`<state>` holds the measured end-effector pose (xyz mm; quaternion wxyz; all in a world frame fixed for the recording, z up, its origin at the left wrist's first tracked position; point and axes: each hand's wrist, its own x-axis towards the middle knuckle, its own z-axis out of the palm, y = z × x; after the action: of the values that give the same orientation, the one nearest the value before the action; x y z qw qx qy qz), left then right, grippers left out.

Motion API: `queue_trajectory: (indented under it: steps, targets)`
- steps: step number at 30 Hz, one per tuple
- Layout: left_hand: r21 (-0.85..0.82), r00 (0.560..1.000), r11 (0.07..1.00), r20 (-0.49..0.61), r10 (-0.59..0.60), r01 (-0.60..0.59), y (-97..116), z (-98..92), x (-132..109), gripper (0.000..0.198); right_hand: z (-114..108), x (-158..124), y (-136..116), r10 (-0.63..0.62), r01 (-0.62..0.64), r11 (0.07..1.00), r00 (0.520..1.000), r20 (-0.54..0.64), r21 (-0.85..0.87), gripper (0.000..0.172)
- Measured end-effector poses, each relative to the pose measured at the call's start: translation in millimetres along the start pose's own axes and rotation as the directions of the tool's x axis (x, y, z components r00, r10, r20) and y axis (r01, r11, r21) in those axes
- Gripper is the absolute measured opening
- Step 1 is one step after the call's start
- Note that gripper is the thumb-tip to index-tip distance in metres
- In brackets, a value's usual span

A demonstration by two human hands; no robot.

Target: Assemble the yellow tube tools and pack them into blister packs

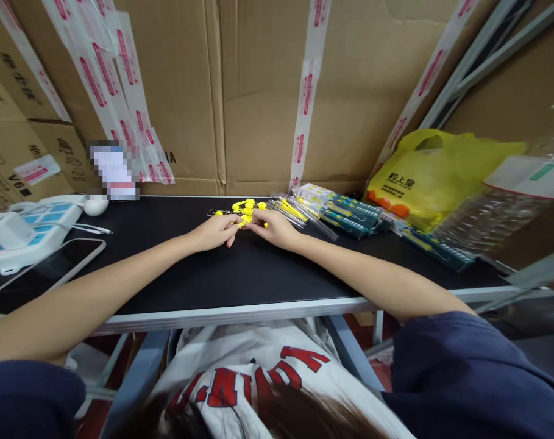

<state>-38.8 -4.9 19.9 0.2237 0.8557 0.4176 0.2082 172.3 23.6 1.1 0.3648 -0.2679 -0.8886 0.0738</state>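
Observation:
My left hand (215, 233) and my right hand (277, 230) meet over the middle of the black table, fingertips almost touching. Both are closed in a pinch at a small yellow plastic piece (244, 223); its exact kind is too small to make out. Just beyond my fingers lies a loose pile of similar yellow pieces (247, 205). Beside my right hand rests a bundle of thin metal rods and clear sleeves with yellow parts (295, 210). My fingers partly hide the pile.
Green-and-white printed boxes (350, 213) lie to the right, before a yellow plastic bag (441, 171) and a big clear bottle (500, 201). On the left are a white power strip (52, 228), cables and a phone (48, 268). Tall cardboard (258, 122) stands behind the table.

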Motion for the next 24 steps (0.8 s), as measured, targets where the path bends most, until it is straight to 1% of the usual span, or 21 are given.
queue_trajectory:
  steps: [4, 8, 10, 13, 16, 20, 24]
  targets:
    - [0.161, 0.996, 0.984, -0.038, 0.086, -0.079, 2.2, -1.4, -0.9, 0.031, -1.6, -0.5, 0.3, -0.052, 0.054, 0.996, 0.998, 0.03, -0.076, 0.027]
    - [0.26, 0.994, 0.963, -0.056, 0.091, -0.073, 2.1, -1.6, -1.2, 0.032, -1.5, -0.8, 1.0, -0.096, 0.101, 0.989, 0.994, 0.046, -0.109, 0.026]
    - [0.242, 0.993, 0.968, -0.08, 0.092, -0.071, 2.3, -1.0, -1.0, 0.031, -2.6, -0.4, 2.9, -0.1, 0.104, 0.984, 0.994, 0.037, -0.142, 0.027]
    - [0.157, 0.991, 0.985, -0.102, 0.087, -0.071, 2.2, 0.4, 0.2, 0.032, -5.2, 0.0, 6.3, -0.107, 0.114, 0.972, 0.993, 0.044, -0.207, 0.028]
    - [0.118, 0.991, 0.989, -0.091, 0.097, -0.086, 0.7, 1.0, 1.9, 0.033, -7.4, -0.4, 8.5, -0.111, 0.127, 0.961, 0.991, 0.075, -0.247, 0.026]
    - [0.131, 0.995, 0.989, -0.058, 0.082, -0.074, -1.4, -0.2, 2.2, 0.032, -9.5, -0.7, 9.2, -0.12, 0.151, 0.935, 0.986, 0.113, -0.32, 0.026]
    - [0.194, 0.998, 0.98, -0.022, 0.059, -0.053, -0.7, -1.2, 1.2, 0.027, -11.5, 0.1, 8.1, -0.181, 0.237, 0.897, 0.967, 0.178, -0.374, 0.03]
